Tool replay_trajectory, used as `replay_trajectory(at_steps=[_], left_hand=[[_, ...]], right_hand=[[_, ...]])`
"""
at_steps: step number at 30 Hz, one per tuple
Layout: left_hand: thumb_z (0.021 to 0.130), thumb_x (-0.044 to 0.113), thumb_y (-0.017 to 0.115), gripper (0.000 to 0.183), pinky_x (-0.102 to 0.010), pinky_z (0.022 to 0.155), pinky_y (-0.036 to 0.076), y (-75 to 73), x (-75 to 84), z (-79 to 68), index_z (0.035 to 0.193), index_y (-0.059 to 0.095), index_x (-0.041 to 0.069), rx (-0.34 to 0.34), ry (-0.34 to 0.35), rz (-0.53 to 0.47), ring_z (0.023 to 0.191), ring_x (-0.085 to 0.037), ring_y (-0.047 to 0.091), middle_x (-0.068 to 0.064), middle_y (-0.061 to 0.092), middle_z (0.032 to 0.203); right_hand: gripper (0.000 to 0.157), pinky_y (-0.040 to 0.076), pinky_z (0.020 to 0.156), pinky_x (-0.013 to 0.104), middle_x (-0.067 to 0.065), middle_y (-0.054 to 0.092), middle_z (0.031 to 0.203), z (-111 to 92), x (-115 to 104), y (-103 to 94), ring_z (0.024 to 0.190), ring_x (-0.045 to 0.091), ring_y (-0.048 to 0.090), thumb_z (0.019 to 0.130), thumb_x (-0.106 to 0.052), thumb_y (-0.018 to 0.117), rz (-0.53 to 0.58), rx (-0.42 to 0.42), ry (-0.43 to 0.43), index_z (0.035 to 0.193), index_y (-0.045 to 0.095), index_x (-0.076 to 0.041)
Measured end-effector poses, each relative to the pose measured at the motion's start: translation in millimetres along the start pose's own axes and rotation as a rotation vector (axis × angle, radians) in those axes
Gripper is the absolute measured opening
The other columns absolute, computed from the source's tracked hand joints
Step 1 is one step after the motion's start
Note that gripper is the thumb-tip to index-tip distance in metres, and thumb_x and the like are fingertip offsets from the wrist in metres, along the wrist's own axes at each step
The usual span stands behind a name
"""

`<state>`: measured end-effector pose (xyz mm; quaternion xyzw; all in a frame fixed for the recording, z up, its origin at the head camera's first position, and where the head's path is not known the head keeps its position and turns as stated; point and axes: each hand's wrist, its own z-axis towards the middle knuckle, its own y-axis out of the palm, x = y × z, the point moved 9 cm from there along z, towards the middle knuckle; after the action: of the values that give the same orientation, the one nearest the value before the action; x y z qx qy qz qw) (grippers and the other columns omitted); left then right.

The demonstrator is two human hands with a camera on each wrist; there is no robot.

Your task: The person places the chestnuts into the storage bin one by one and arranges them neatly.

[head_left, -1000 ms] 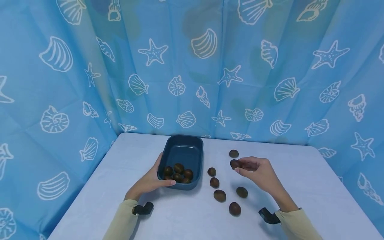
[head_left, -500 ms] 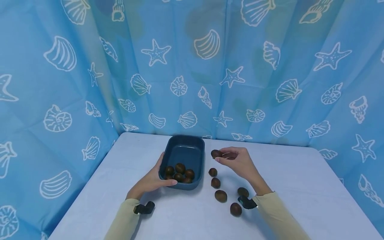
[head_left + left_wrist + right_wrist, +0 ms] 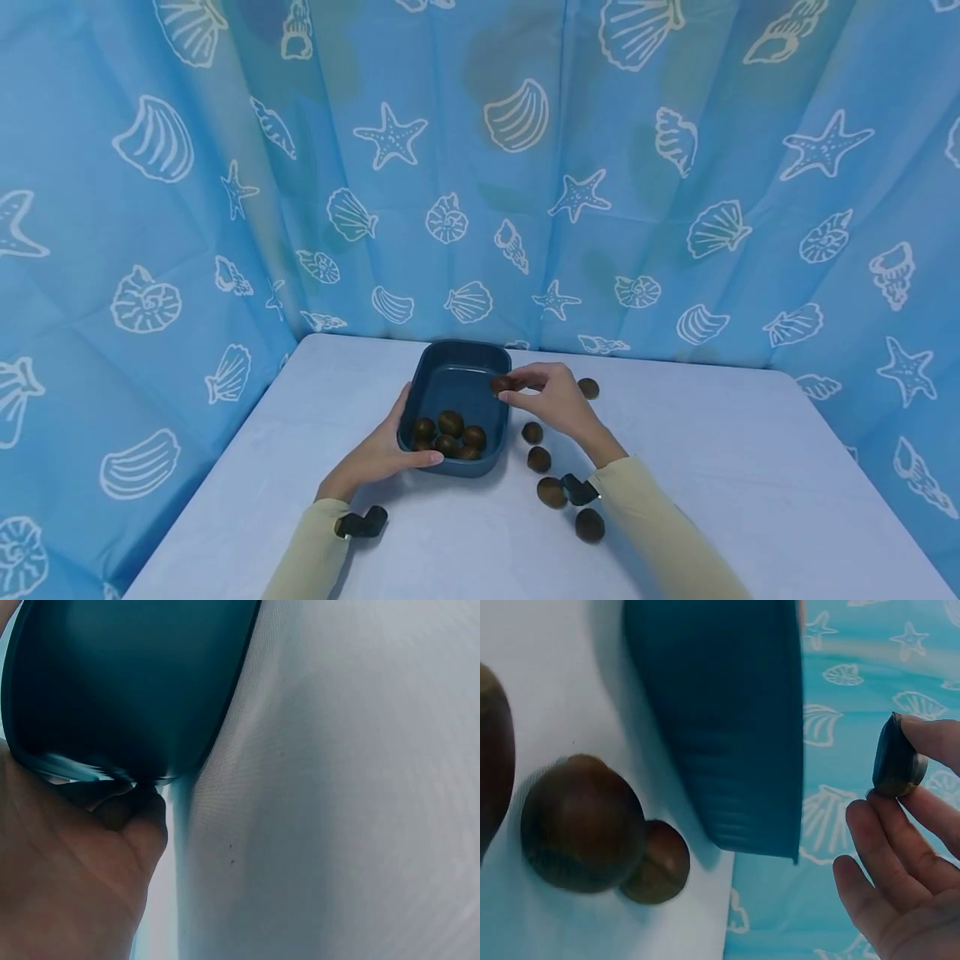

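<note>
In the head view my left hand [image 3: 384,443] grips a dark blue rectangular dish [image 3: 459,468], thumb along its near edge and fingers at its left side. The left wrist view shows that hand [image 3: 82,855] close against the dish wall [image 3: 135,682]. Several brown chestnuts [image 3: 450,422] lie at the dish's near end. My right hand [image 3: 553,398] pinches one chestnut [image 3: 501,384] over the dish's right rim. Seen from the right wrist, this chestnut [image 3: 894,761] has a pointed tip and sits between thumb and fingertips, above the rim.
Right of the dish, a loose row of chestnuts [image 3: 538,458] lies on the white tablecloth [image 3: 750,467]. Another chestnut [image 3: 589,388] sits behind my right hand. My right sleeve [image 3: 660,525] passes over the table near the row. A blue shell-print curtain [image 3: 480,167] hangs behind.
My right hand has carried its chestnut left, from the right of the row to above the dish's right rim. The left hand and dish stay nearly in place.
</note>
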<state>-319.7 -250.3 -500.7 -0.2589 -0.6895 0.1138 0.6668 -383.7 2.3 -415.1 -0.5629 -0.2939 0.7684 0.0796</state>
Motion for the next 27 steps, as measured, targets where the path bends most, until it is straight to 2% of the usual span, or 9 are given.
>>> replay_trajectory(at_steps=[8,13,22,27], left_hand=[[0.081,0.051,0.084,0.126,-0.073,0.123,0.022,-0.2,-0.2,0.1,0.167,-0.006,0.032,0.004,-0.002,0.008,0.161,-0.042,0.016,-0.006,0.008,0.177],[0.081,0.053,0.084,0.127,-0.074,0.122,0.02,0.2,-0.3,0.3,0.167,-0.007,0.032,0.0,-0.011,0.01,0.162,-0.042,0.014,-0.006,0.007,0.177],[0.08,0.053,0.084,0.127,-0.074,0.122,0.02,-1.2,-1.8,1.0,0.167,-0.007,0.032,0.009,-0.016,0.015,0.161,-0.042,0.015,-0.006,0.007,0.177],[0.081,0.05,0.084,0.126,-0.074,0.123,0.02,0.1,1.0,-0.3,0.167,-0.007,0.031,0.0,0.002,-0.008,0.162,-0.042,0.014,-0.007,0.007,0.177]], right_hand=[[0.032,0.051,0.111,0.054,0.002,0.078,0.105,14,-5,23.8,0.105,0.021,0.073,0.089,-0.027,0.082,-0.016,-0.057,-0.05,0.117,0.077,-0.012],[0.031,0.055,0.105,0.055,0.001,0.077,0.104,19,-5,33.8,0.103,0.019,0.07,0.088,-0.027,0.083,-0.084,-0.081,-0.053,0.115,0.078,-0.013],[0.026,0.058,0.103,0.047,0.002,0.077,0.11,22,-6,47.4,0.111,0.022,0.071,0.088,-0.023,0.083,-0.202,-0.144,-0.03,0.112,0.078,-0.013],[0.025,0.06,0.097,0.042,0.004,0.077,0.11,24,-6,56.8,0.107,0.02,0.072,0.089,-0.02,0.082,-0.276,-0.202,-0.034,0.111,0.078,-0.011]])
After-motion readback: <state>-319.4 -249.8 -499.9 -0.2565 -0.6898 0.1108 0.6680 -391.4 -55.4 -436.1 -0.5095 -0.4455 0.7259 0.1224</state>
